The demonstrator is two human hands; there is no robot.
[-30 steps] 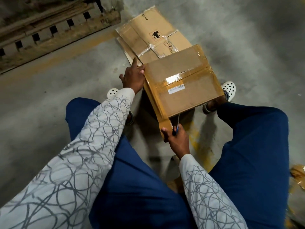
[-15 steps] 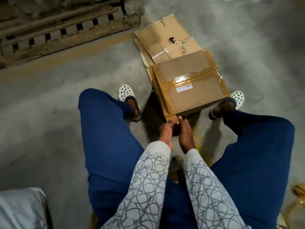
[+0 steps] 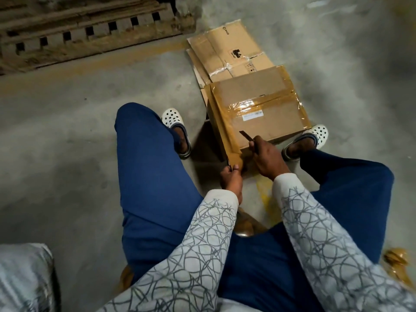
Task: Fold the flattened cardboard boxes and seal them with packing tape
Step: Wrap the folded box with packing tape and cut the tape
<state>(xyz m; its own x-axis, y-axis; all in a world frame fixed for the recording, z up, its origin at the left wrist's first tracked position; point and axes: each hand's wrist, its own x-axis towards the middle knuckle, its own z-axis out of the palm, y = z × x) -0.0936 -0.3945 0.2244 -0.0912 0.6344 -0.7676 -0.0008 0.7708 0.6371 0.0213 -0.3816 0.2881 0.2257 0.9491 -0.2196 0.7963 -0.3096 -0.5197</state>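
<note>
Between the feet: box (image 3: 265, 113) stands folded on the concrete floor (image 3: 67, 131) with a clog (image 3: 172, 117) on either side, close enough for both hands to work its near edge.
Top seam: brown tape (image 3: 258, 104) crosses the closed flaps and runs down the left edge, so the top looks sealed.
Left hand (image 3: 230, 180): fingers are curled, pinching the loose tail (image 3: 235, 158) of tape at the box's near left corner, apparently to hold it taut for a clean cut.
Right hand (image 3: 269, 157): closed round a knife (image 3: 246, 135), its blade out and angled up to the left over the near edge; whether it touches the tape cannot be told.
Step in hand: probably trimming the tail; no roll shows clearly.
Behind the box: flats (image 3: 225, 48) lie stacked against its far side, not yet folded.
Far left: pallet (image 3: 78, 30) lies along a faded yellow line.
Lower right: crumpled scrap (image 3: 396, 264) of tape lies beside the knee.
Risk: the blade works near the pinching fingers, so a slip along the taut tail could reach them.
</note>
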